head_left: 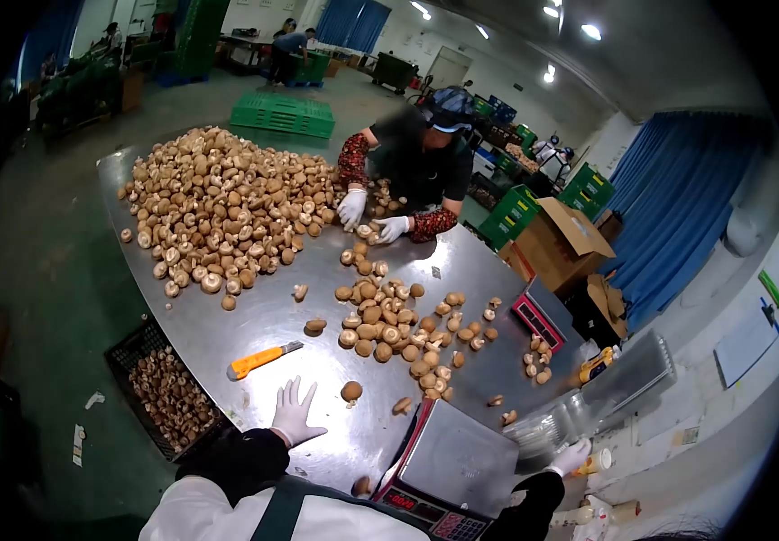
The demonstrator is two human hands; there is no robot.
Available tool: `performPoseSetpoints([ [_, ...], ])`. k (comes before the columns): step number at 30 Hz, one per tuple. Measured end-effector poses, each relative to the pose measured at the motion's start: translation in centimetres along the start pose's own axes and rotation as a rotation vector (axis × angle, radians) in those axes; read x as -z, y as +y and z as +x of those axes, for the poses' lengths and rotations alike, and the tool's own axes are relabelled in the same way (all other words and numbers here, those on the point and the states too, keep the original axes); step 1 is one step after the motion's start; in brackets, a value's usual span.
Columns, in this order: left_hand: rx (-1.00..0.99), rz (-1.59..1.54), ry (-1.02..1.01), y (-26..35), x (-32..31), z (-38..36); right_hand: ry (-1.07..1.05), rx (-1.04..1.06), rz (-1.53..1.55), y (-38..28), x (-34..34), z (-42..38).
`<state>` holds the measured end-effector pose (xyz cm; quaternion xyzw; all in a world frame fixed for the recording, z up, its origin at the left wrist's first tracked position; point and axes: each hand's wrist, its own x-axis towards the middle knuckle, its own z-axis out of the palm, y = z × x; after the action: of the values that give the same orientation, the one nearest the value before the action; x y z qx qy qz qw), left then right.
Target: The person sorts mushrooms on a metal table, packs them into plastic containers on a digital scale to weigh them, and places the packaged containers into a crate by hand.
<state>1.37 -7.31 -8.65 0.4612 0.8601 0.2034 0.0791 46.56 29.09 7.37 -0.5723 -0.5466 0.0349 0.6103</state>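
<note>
My left hand, in a white glove, is held with fingers spread over the steel table, holding nothing. Near it lie an orange utility knife and a single shiitake mushroom. At the right, my gloved right hand has its fingers together at the near edge of some clear plastic trays; its fingertips are partly hidden. Between my hands stands a scale with a bare platform and a lit red display. Loose shiitake mushrooms spread across the middle.
A large mushroom heap covers the far left. Opposite me, a co-worker in white gloves handles mushrooms. A second scale stands at the right. Below the left edge is a black crate of mushrooms. Cardboard boxes stand beyond the table.
</note>
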Motion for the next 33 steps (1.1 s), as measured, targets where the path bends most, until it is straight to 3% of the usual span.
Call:
performPoseSetpoints([
  [3,-0.040,-0.019,0.000,-0.1,0.0,0.5,-0.242,0.186,0.020,-4.7,3.0,-3.7],
  [6,-0.040,0.001,-0.027,0.1,0.2,0.7,-0.521,0.682,-0.131,-8.9,6.3,-11.1],
  [10,-0.074,-0.013,-0.046,0.1,1.3,1.6,-0.902,0.672,-0.395,-9.6,8.4,-18.1],
  [11,-0.099,-0.080,0.020,-0.2,1.5,2.2,-0.903,0.644,-0.402,-9.8,8.7,-19.0],
  [13,-0.137,-0.121,0.134,-0.7,2.5,3.6,-0.637,0.779,-0.468,-15.2,9.2,-20.4],
  [16,-0.081,0.076,0.169,-2.8,4.4,6.1,-0.842,0.491,-0.128,-15.4,10.4,-25.5],
  [18,0.079,0.153,0.062,-4.3,5.9,6.9,-1.280,0.284,-0.050,-16.9,10.2,-29.4],
  [20,0.092,0.194,0.103,-7.7,5.2,7.1,-1.667,0.080,-0.482,-14.4,9.4,-34.2],
  [22,0.083,0.175,0.020,-11.6,3.9,7.0,-1.688,0.026,-0.573,-14.6,8.1,-36.0],
  [24,0.059,0.167,0.066,-13.4,4.4,6.7,-1.756,-0.074,-0.686,-16.9,7.5,-36.0],
  [27,0.159,0.183,0.114,-15.9,5.3,7.4,-1.721,0.040,-0.473,-14.5,7.8,-38.2],
  [29,0.203,0.225,0.122,-16.2,6.8,8.1,-1.652,0.015,-0.513,-16.0,7.3,-38.5],
  [32,-0.051,0.158,0.284,-14.2,8.4,10.2,-1.582,-0.079,-0.492,-17.7,5.5,-38.8],
  [33,-0.111,0.018,0.232,-12.6,9.1,11.4,-1.447,-0.134,-0.250,-18.5,4.4,-38.4],
])
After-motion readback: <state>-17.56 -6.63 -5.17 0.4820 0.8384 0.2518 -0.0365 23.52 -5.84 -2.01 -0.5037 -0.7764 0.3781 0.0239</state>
